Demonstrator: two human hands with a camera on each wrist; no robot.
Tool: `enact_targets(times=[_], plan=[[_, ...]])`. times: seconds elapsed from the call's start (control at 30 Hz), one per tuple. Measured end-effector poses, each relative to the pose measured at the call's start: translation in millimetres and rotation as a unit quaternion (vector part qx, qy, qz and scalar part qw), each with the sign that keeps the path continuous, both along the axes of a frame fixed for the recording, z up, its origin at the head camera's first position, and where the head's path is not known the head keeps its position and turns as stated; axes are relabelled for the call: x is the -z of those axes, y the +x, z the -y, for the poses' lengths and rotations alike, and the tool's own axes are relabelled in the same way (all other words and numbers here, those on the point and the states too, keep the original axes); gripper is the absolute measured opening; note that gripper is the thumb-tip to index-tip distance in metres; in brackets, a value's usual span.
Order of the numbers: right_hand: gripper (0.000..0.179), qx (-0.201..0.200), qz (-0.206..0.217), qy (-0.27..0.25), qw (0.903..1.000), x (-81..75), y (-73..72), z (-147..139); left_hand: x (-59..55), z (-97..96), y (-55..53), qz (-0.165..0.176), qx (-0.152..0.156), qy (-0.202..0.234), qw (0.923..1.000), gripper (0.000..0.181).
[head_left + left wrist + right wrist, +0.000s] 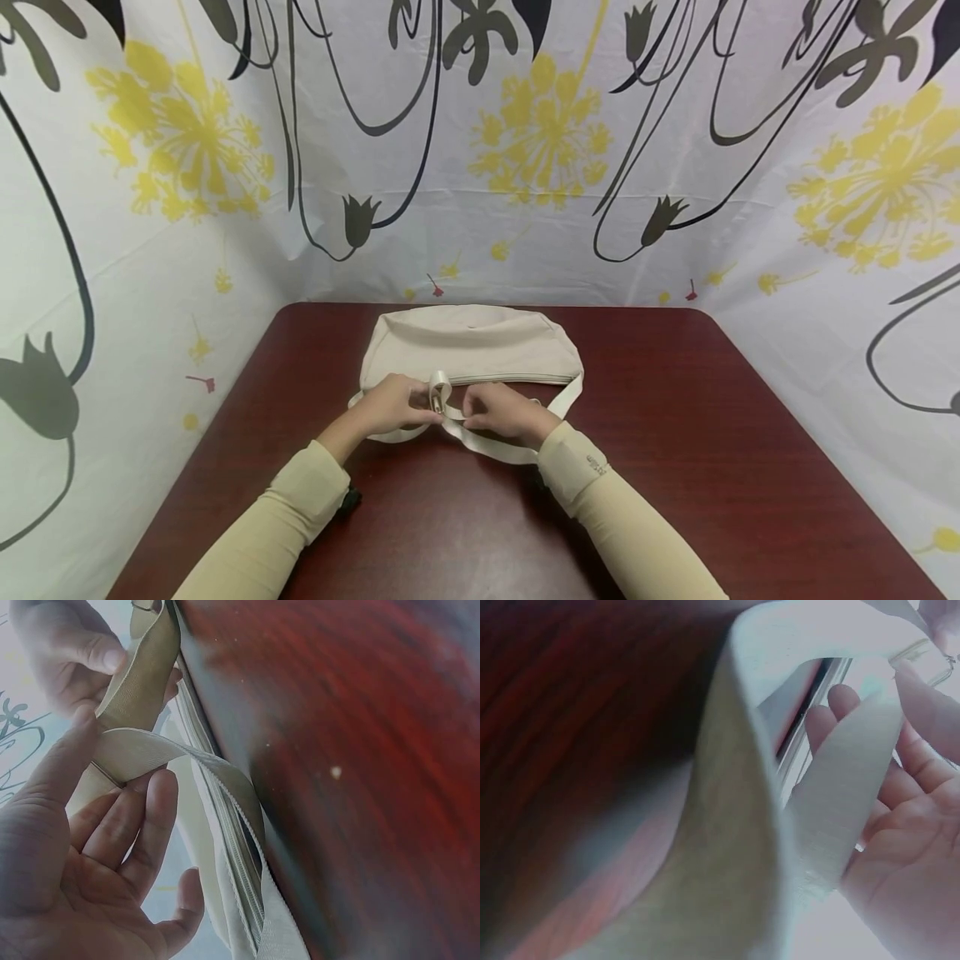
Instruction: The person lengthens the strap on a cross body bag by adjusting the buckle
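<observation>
A cream fabric shoulder bag [472,343] lies at the back of the table, its zipper [238,866] along the near side. The bag's strap [498,452] loops toward me in front of it. My left hand [393,406] pinches the strap at a metal slider buckle [437,402], where a small loop of webbing stands up. To the right of the buckle, my right hand [504,410] pinches another part of the strap with thumb and fingers. In the right wrist view, a blurred length of strap [742,825] crosses close to the camera.
The dark red-brown wooden table [450,525] has rounded far corners. A white cloth [420,167] with grey and yellow plant prints hangs behind it and along both sides.
</observation>
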State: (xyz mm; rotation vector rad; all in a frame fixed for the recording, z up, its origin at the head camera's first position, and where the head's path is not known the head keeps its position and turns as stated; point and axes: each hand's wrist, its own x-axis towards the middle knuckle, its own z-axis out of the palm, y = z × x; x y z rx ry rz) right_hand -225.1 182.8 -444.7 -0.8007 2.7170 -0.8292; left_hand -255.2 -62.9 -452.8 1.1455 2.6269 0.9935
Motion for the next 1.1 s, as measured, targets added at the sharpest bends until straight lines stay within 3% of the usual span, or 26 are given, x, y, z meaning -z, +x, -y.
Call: enact_targets(times=[0.33, 0.67, 1.1], plan=[[0.013, 0.003, 0.031, -0.047, 0.9984, 1.2, 3.3, 6.1, 1.3, -5.0, 0.9, -0.011, 0.004, -0.005, 0.9999, 0.017], [0.016, -0.015, 0.02, -0.053, 0.9983, 4.1, 0.7, 13.9, 0.9, -6.2, 1.0, -0.015, 0.003, 0.005, 0.9999, 0.016], [0.021, -0.006, 0.018, -0.045, 0.9988, 5.5, -1.5, 23.7, -0.6, -8.4, 0.9, -0.008, -0.008, 0.008, 0.9999, 0.016]])
